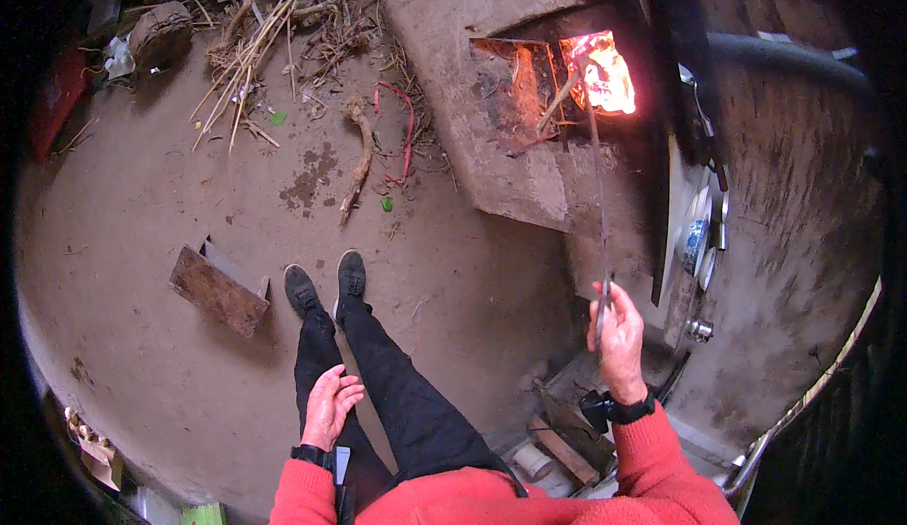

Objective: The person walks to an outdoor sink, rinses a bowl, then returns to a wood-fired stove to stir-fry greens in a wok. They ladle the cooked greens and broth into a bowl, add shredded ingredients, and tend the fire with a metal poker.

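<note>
My right hand [618, 333] grips the near end of a long thin metal rod [603, 227]. The rod's far end reaches into the glowing fire [602, 75] in the opening of an earthen stove [510, 178]. Beside the flames, a stick [558, 103] leans out of the firebox, and ash with glowing bits lies in the opening to its left. Over my thigh hangs my left hand [330, 406], holding nothing, its fingers slightly curled and apart.
A low wooden stool [220, 290] stands left of my feet. Ahead lie a crooked branch [358, 160], a red strap [409, 128] and a bundle of dry stalks [251, 64]. Stacked dishes [698, 231] sit right of the stove. Wood pieces [563, 449] lie near my right elbow.
</note>
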Demonstrator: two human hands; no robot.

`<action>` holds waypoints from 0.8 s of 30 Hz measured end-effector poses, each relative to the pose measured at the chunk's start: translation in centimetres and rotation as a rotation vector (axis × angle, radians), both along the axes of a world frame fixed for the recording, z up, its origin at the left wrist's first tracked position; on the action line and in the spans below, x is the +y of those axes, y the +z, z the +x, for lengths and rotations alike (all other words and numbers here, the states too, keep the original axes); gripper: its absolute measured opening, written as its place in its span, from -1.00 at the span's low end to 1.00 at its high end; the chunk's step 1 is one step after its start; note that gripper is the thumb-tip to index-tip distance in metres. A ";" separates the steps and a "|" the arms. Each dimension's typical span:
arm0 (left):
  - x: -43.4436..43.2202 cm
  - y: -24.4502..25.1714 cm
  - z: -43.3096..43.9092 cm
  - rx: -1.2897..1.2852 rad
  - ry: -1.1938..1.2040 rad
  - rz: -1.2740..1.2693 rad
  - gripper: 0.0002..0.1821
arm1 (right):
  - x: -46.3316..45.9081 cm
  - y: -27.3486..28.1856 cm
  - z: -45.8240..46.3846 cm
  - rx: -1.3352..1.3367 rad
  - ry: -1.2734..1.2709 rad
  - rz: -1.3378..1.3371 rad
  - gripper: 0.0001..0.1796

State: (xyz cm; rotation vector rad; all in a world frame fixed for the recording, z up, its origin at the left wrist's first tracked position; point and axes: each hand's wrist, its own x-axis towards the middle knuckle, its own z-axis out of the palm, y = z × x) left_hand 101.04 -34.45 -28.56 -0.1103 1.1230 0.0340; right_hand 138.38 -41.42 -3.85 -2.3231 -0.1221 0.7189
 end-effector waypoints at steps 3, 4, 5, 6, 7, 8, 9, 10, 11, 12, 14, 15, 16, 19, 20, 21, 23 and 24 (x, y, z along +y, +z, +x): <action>0.0 -0.1 0.0 -0.016 0.013 0.004 -0.69 | 1.8 -1.5 2.6 -0.025 -0.061 0.034 -0.72; 0.0 -0.1 0.0 -0.015 0.015 0.002 -0.69 | 2.5 -2.2 3.4 -0.037 -0.083 0.045 -0.73; 0.0 -0.1 0.0 -0.006 0.017 -0.003 -0.69 | 3.3 -3.0 4.3 -0.045 -0.108 0.049 -0.73; 0.0 -0.1 -0.1 -0.014 0.019 -0.001 -0.69 | 4.0 -4.1 4.9 -0.088 -0.099 0.073 -0.74; 0.0 0.0 -0.1 -0.015 0.018 -0.004 -0.69 | 4.7 -5.2 5.5 -0.130 -0.097 0.088 -0.74; 0.0 -0.1 -0.1 -0.017 0.018 -0.005 -0.69 | 5.4 -6.3 6.2 -0.169 -0.102 0.100 -0.75; 0.0 0.0 -0.1 -0.010 0.019 -0.010 -0.69 | 5.9 -7.2 6.9 -0.190 -0.097 0.095 -0.75; 0.0 0.1 -0.2 -0.002 0.023 -0.014 -0.69 | 6.4 -8.2 7.7 -0.208 -0.098 0.084 -0.74; 0.0 0.1 -0.2 -0.002 0.035 -0.016 -0.69 | 6.8 -9.3 8.5 -0.226 -0.098 0.074 -0.74; 0.0 0.2 -0.2 0.004 0.030 -0.020 -0.69 | 7.0 -10.2 9.1 -0.279 -0.112 0.042 -0.76; -0.1 0.3 -0.2 -0.006 0.043 -0.019 -0.69 | 6.3 -11.5 9.6 -0.318 -0.100 0.046 -0.78; -0.1 0.3 -0.2 -0.002 0.046 -0.025 -0.69 | 5.8 -11.9 9.8 -0.339 -0.049 0.080 -0.79; -0.1 0.2 -0.1 0.000 0.049 -0.032 -0.69 | 5.5 -12.9 10.0 -0.412 -0.044 0.004 -0.78; -0.1 0.1 0.1 -0.005 0.060 -0.036 -0.68 | 4.5 -15.0 10.4 -0.605 -0.005 -0.112 -0.68; 0.0 0.1 0.1 -0.006 0.066 -0.036 -0.68 | 4.3 -15.6 10.7 -0.602 -0.018 -0.152 -0.67; 0.0 0.1 0.0 -0.008 0.067 -0.031 -0.68 | 4.2 -16.2 11.1 -0.606 -0.001 -0.171 -0.66; -0.1 0.1 0.0 -0.010 0.075 -0.030 -0.69 | 4.4 -17.5 12.4 -0.650 0.032 -0.279 -0.65; -0.1 0.1 0.0 -0.012 0.075 -0.031 -0.69 | 4.6 -18.1 13.1 -0.665 0.039 -0.339 -0.65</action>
